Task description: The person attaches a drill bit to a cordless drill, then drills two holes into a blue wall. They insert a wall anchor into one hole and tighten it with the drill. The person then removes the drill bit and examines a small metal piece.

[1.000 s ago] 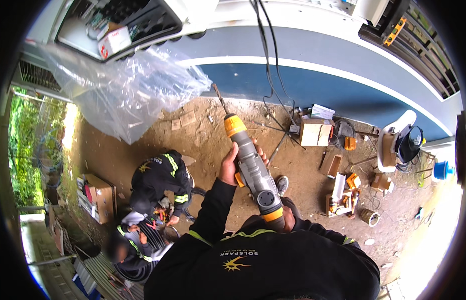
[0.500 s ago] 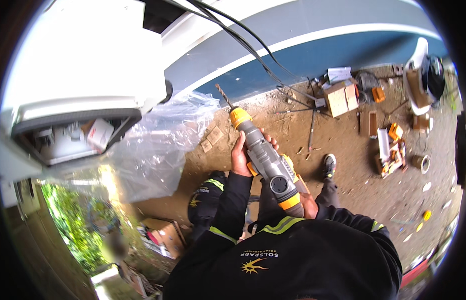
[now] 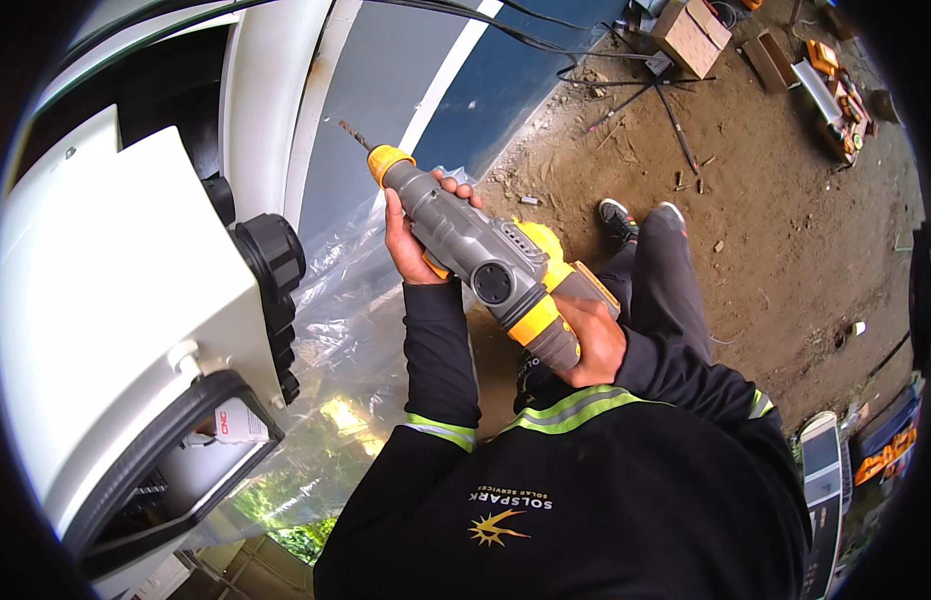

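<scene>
A grey and yellow rotary hammer drill [image 3: 456,225] is held in both my hands, slanting up and away to the left. Under and around its front body wraps my left hand [image 3: 411,245], with fingertips showing on the far side. My right hand [image 3: 594,340] closes round the rear handle, close to my chest. A thin masonry bit [image 3: 354,134] sticks out past the yellow collar. Its tip overlaps the grey band of the wall [image 3: 371,85], where a small mark shows; whether it touches cannot be told.
A white cabinet [image 3: 116,260] with black round fittings [image 3: 271,255] and an opening stands close on my left. Clear plastic sheeting [image 3: 341,340] hangs beside it. Black cables [image 3: 546,45] cross above. A cardboard box [image 3: 691,38] and several tools lie on the dirt floor [image 3: 766,200].
My view has turned left, bringing the white cabinet and grey wall nearer. The drill stays in both hands, now by the grey wall. The other person's dark jacket at lower left is out of sight.
</scene>
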A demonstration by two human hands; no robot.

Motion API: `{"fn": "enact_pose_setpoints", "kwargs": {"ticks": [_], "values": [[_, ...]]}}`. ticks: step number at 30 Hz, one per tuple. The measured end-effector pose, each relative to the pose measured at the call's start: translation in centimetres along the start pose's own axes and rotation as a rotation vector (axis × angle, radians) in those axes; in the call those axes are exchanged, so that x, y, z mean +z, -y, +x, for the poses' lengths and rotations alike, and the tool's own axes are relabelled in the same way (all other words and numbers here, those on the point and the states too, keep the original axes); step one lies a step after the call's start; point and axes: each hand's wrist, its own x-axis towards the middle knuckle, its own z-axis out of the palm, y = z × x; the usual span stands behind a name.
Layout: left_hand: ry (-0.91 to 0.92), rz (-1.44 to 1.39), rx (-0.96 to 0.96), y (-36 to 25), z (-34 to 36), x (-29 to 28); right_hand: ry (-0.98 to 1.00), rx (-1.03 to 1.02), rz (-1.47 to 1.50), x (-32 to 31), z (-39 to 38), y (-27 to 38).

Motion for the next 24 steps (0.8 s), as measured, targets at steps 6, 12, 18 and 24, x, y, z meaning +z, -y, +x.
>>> {"fn": "enact_pose_setpoints", "kwargs": {"ticks": [6, 12, 18, 24], "values": [[-0.035, -0.028, -0.011, -1.9, 1.0, -1.9, -0.113, -0.047, 0.018, 1.9, 2.4, -1.3], [-0.024, -0.015, -0.024, -3.0, 1.9, -2.2, -0.112, -0.057, 0.005, 3.2, 3.1, -2.4], [0.01, 0.02, -0.047, -3.3, 2.1, -2.4, -0.145, -0.026, -0.007, 3.7, 3.1, -2.3], [0.011, 0.059, -0.054, -3.8, 2.2, -2.6, -0.14, -0.019, 0.028, 3.8, 3.5, -2.2]]}}
